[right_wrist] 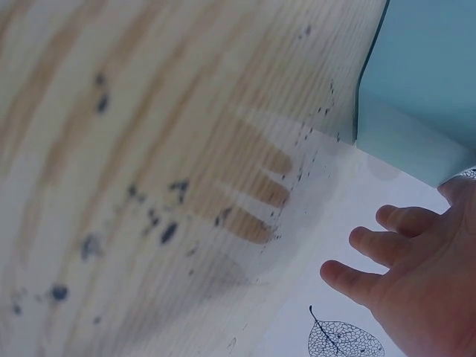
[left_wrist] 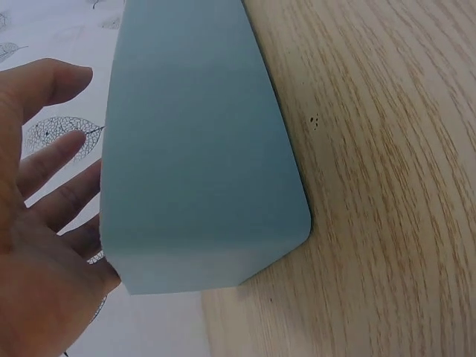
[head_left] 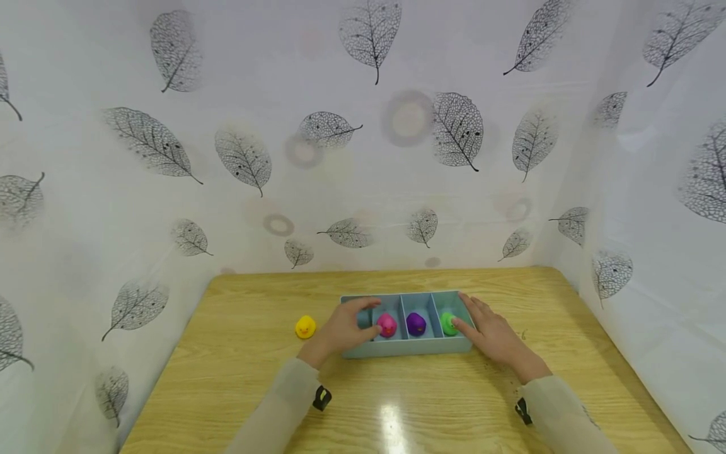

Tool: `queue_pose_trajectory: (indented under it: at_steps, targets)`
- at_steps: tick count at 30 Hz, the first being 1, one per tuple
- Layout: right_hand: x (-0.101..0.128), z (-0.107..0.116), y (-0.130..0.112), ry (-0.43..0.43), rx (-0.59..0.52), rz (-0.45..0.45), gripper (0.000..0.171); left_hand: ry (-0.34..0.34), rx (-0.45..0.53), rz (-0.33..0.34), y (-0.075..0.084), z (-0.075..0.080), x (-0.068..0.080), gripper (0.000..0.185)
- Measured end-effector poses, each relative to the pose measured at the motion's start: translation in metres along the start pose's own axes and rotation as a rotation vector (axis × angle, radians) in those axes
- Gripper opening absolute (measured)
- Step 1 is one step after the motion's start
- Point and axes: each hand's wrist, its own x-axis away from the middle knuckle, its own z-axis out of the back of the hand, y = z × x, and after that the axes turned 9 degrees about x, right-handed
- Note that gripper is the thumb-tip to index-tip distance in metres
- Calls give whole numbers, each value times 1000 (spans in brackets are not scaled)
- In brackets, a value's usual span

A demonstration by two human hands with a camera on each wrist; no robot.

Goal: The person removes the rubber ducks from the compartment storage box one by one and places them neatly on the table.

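A blue tray (head_left: 408, 346) is set on the wooden table (head_left: 238, 378). Its ends are touched by the left hand (head_left: 343, 328) and the right hand (head_left: 490, 334), fingers spread. Pink (head_left: 387, 325), purple (head_left: 416, 323) and green (head_left: 449, 323) ducks are kept inside; a yellow duck (head_left: 305, 326) is left beside it.

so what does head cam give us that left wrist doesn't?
Only head: the tray's open top, with the pink duck, purple duck and green duck each in a compartment of its own; the yellow duck on the table left of the tray; the right hand at the tray's right end.
Only left wrist: a close look at the tray's plain outer wall and rounded corner, and small dark specks in the wood grain.
Both: the left hand against the blue tray, the wooden table, the leaf-print backdrop.
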Motion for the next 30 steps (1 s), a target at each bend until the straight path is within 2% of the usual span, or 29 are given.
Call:
queue_pose_trajectory:
  at_steps: [4, 12, 22, 30]
  targets:
    - [0, -1, 1, 0, -2, -2, 74, -10, -29, -3, -1, -2, -2, 56]
    - [1, -3, 2, 2, -12, 3, 75, -30, -18, 11, -1, -6, -4, 60]
    - [2, -2, 2, -1, -23, -3, 76, -83, -114, 66, 4, -9, -9, 61]
    - [1, -3, 1, 4, -21, -2, 76, -116, -182, 75, 5, -11, -16, 59]
